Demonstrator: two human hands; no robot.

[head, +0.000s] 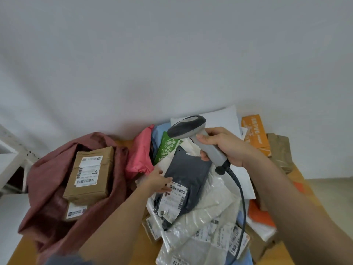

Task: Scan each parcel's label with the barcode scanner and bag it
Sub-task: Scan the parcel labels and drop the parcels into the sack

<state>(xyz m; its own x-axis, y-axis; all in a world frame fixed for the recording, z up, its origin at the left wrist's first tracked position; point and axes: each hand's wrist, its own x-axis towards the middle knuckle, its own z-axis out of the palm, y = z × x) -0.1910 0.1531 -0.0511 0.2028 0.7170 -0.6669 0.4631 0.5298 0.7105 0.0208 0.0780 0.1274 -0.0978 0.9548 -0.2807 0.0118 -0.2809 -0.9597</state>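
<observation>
The right hand (223, 145) is raised with its fingers wrapped tight around a handle, the thumb on top and the forearm running back to the lower right. The left hand (159, 181) reaches forward lower down, palm down, fingers spread flat and pressing, its bare forearm stretched out from the lower left.

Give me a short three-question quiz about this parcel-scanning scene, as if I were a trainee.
1. True or false: the right hand holds the grey handheld barcode scanner.
2. Which parcel does the left hand touch?
A. dark grey plastic mailer
B. pink plastic mailer
C. orange cardboard box
3. Fill in: the brown cardboard box lies inside the open dark red cloth ____.

Key: 1 true; 2 A; 3 bag.
</observation>
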